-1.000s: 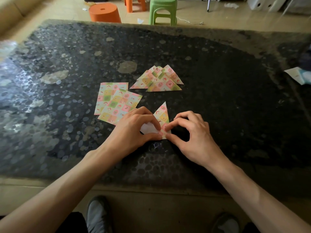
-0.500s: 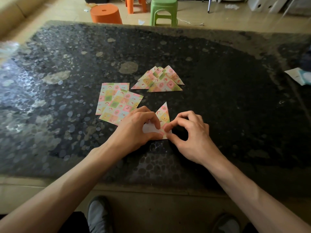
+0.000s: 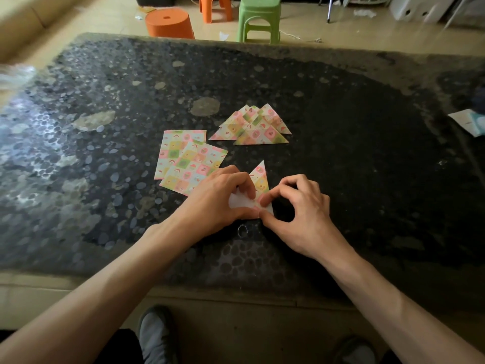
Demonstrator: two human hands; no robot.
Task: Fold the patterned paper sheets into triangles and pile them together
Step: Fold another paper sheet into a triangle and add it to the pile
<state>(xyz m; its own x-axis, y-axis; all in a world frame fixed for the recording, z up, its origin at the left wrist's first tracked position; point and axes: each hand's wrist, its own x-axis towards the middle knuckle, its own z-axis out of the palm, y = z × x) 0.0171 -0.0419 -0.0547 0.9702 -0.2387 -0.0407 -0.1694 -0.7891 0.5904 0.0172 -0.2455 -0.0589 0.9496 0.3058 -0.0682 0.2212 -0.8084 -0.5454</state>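
mid-fold: creasing one sheet into a triangle

left hand (image 3: 217,198) curled flat over the white underside of the half-folded sheet (image 3: 259,179), fingers pinning it to the table. right hand (image 3: 301,214) pinches the sheet's near corner between thumb and forefinger, other fingers loosely curled. patterned tip points away from the person. just left, partly under the left hand, lie the unfolded sheets (image 3: 183,156). beyond, apart, the pile of folded triangles (image 3: 252,127) on the dark pebbled table (image 3: 367,153). judgement: crease being set; next calls for running it flat, then lifting the triangle onto the pile.

Hidden and cropped
The left hand (image 3: 217,198) covers most of the half-folded sheet (image 3: 259,179) (its white underside peeks out); the white packet (image 3: 469,122) is cut off by the right edge.
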